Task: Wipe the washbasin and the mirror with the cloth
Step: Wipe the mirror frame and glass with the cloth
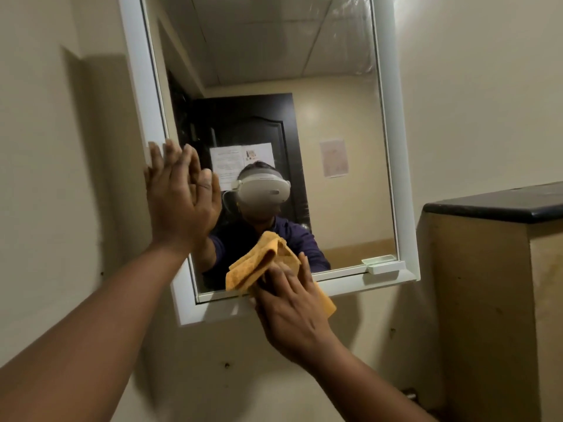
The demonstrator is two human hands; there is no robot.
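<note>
Cloth [262, 263] under right hand [289, 309] grip, against mirror [335, 117] bottom.

Both arms were raised fwd & up. Left hand [179, 202] was flat, fingers straight & spread, palm facing away. Right hand [289, 306] sat lower, fingers extended, pressing fwd, back of hand toward cam. Forearms bare.
</note>
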